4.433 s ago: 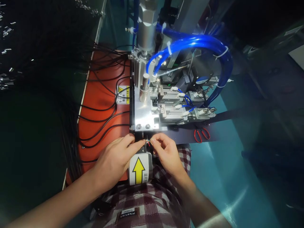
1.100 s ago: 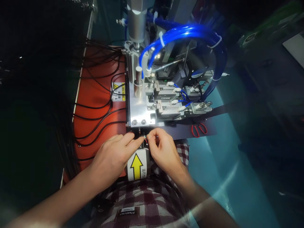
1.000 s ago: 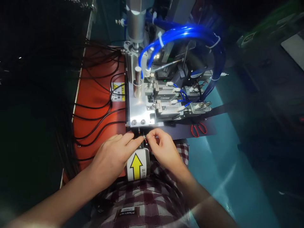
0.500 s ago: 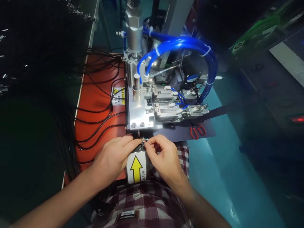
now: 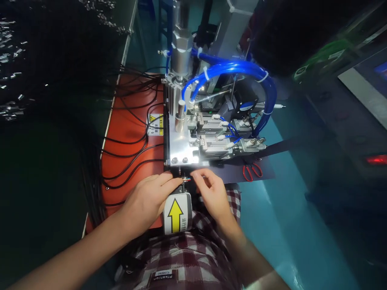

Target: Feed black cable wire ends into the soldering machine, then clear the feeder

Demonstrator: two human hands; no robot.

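My left hand [image 5: 152, 195] rests at the front of the machine, thumb and forefinger together at a small part with thin coloured wires [image 5: 186, 179]. What lies under its fingertips is too small to make out. Just right of the wires is my right hand [image 5: 213, 191], its thumb and forefinger curled together; anything between them cannot be made out. Below the fingertips sits a white label with a yellow arrow [image 5: 175, 213]. The metal machine plate [image 5: 180, 149] stands directly beyond both hands.
Blue air hoses [image 5: 238, 68] arch over the metal cylinders [image 5: 214, 147]. Red-handled scissors [image 5: 252, 172] lie on the dark plate at the right. Black cables cross the orange-red surface [image 5: 130, 129] at the left, with a dark cable bundle beside it.
My right hand has drawn slightly up and right, away from my left fingertips, uncovering the coloured wires. My left hand stays at the small part. The camera view has shifted a little.
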